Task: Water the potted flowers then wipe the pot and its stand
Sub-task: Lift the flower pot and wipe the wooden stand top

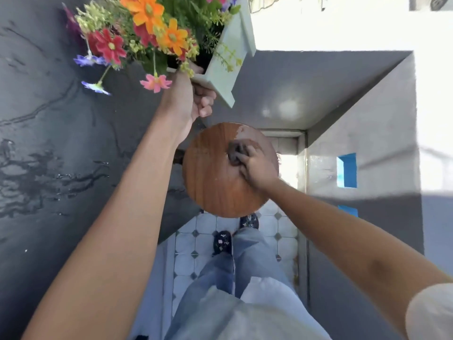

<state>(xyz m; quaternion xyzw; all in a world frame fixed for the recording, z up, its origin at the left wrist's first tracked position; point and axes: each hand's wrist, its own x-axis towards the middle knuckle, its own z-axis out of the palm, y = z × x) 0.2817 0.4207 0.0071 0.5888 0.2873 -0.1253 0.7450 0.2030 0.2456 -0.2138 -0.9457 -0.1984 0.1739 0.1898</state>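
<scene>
A pale green square pot full of orange, red, pink and purple flowers is lifted clear of the stand and tilted. My left hand grips the pot's lower corner from beneath. Below it stands the round brown wooden stand, its top bare except for a worn pale patch at the far edge. My right hand presses a dark crumpled cloth onto the stand's upper right part.
A dark wet wall or slab with water streaks runs along the left. A grey ledge with blue openings borders the right. White patterned floor tiles and my feet lie under the stand.
</scene>
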